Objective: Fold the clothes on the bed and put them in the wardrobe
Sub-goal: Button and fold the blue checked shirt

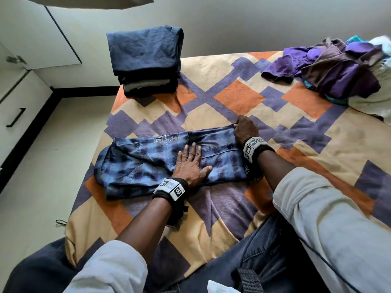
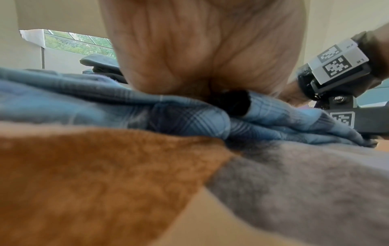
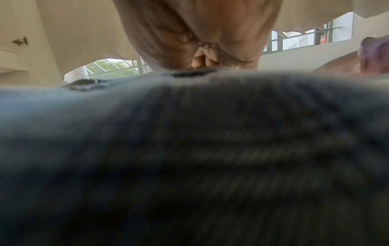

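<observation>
A blue checked shirt (image 1: 148,161) lies folded into a long strip across the patterned bed (image 1: 243,98). My left hand (image 1: 190,163) lies flat on the shirt's middle, fingers straight, pressing it down. My right hand (image 1: 245,129) grips the shirt's far right corner with curled fingers. The left wrist view shows the palm (image 2: 200,50) pressing on the checked cloth (image 2: 189,116). In the right wrist view blurred blue cloth (image 3: 189,149) fills the frame under my right hand (image 3: 206,58).
A stack of folded dark clothes (image 1: 146,60) stands at the bed's far left corner. A heap of unfolded purple, brown and white clothes (image 1: 342,68) lies at the far right. White wardrobe doors and drawers (image 1: 19,85) stand to the left across the floor.
</observation>
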Demonstrator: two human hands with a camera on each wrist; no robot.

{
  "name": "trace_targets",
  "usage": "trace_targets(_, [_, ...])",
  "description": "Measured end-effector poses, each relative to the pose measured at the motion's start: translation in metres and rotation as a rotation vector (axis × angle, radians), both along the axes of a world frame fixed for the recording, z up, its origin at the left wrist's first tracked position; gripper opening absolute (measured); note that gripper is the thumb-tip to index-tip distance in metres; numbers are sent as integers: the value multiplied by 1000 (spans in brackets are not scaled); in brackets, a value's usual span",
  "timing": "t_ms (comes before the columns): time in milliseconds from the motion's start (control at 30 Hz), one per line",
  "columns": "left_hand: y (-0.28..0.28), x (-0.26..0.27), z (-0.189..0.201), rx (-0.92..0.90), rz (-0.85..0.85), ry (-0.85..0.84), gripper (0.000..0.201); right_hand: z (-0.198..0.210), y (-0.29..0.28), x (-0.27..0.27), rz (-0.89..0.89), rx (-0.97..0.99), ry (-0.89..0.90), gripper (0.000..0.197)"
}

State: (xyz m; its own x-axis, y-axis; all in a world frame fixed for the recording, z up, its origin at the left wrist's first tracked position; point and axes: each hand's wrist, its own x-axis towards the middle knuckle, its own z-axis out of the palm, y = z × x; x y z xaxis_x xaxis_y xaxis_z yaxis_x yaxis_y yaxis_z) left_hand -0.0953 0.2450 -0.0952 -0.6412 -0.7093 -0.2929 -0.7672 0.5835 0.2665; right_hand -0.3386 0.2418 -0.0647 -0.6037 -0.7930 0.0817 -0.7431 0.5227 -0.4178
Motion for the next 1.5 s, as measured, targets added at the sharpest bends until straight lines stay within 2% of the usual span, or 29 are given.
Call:
trace_targets(67, [1,1,5,23,6,-10,85,2,4,-1,-18,-24,-92,30])
trace_targets(133, [0,1,13,21,19,26,82,6,12,-6,-49,-149,-115,36])
trace_targets(233, [-5,-7,28,-123,-22,130,69,11,31,0,16,-336,-87,24])
trace_targets(300, [-12,-17,32,-105,-58,86,65,4,44,14,169,-295,-140,18])
trace_targets(367, [-24,-22,28,-1,-18,-23,65,-8,55,29,283,-145,-126,20])
trace_targets(433, [-38,-24,22,62,59,-81,69,-17,61,36,310,-58,-72,19])
trace_targets(500, [-49,-24,20,92,125,-91,77,-17,64,40,296,-71,-133,18])
trace_targets(567, [-55,-24,23,125,150,-93,82,-6,69,42,168,-122,-337,31])
trace_targets(633, [-55,-21,29,75,150,-85,79,0,79,33,-72,-227,-441,35])
trace_targets(700, [-46,-16,36,-69,120,-18,71,-2,88,17,-238,-204,-388,19])
trace_targets(733, [-38,-14,38,-131,86,30,68,-4,92,11,-271,-128,-383,12])
trace_targets(800, [-16,-8,33,-184,-20,68,66,-6,97,8,-284,12,-430,27])
trace_targets(867, [1,1,16,-173,-109,1,67,-5,98,12,-246,55,-485,31])
trace_targets(967, [0,15,-6,-113,-80,-40,70,-2,102,25,-211,46,-469,36])
trace_targets(1033, [-4,16,-6,-112,-79,-42,71,-3,103,28,-233,54,-464,41])
trace_targets(1100, [-3,15,0,-92,-87,-38,71,-3,102,26,-279,40,-572,41])
trace_targets(1133, [-3,16,3,-68,-88,-28,70,-1,102,23,-311,-7,-711,41])
trace_targets(1200, [-6,18,9,9,-74,24,65,8,107,20,-340,-70,-1030,48])
trace_targets(1300, [-14,29,18,38,-1,251,54,16,114,15,-269,25,-1253,60])
trace_targets(1400, [-17,47,38,8,179,559,34,28,108,20,-222,20,-1199,57])
trace_targets(1500, [-25,65,65,75,357,719,32,59,99,47,-196,-134,-1041,31])
